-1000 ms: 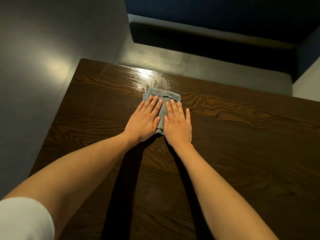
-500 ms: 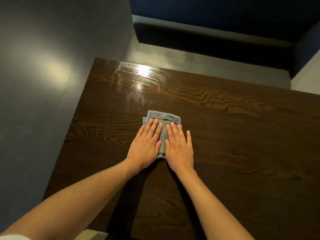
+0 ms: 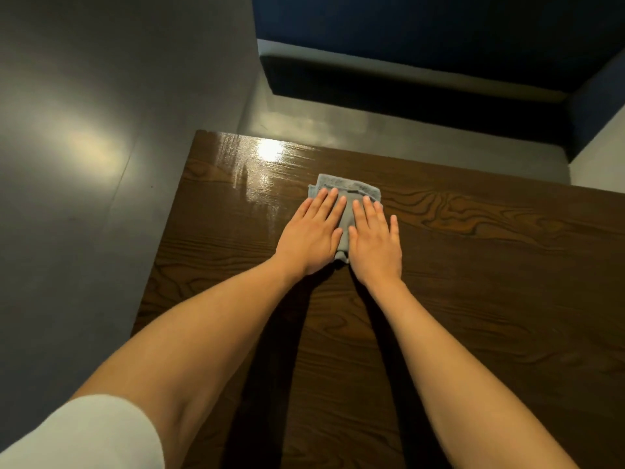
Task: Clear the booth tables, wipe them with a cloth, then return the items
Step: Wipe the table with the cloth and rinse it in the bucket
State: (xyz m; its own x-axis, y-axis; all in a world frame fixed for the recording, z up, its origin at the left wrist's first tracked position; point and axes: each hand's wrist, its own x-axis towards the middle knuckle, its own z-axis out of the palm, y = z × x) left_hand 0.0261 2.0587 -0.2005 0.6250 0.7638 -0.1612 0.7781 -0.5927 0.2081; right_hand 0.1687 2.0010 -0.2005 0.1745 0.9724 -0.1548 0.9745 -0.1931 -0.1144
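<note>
1. My left hand (image 3: 309,233) lies flat on the folded grey cloth (image 3: 348,194), fingers straight and close together, pressing it down onto the dark wooden booth table (image 3: 473,299).
2. My right hand (image 3: 375,243) lies flat just beside it, fingers straight and a little spread, the little finger resting off the cloth on the wood.
3. The cloth sits near the far left part of the table; its far edge shows beyond my fingertips and a strip shows between my hands.
4. A wet sheen (image 3: 260,170) with a bright glare lies on the wood left of the cloth, near the far corner.
5. A white sleeve (image 3: 84,434) covers my left upper arm.
6. Beyond the table is a dark blue booth seat (image 3: 422,72).
</note>
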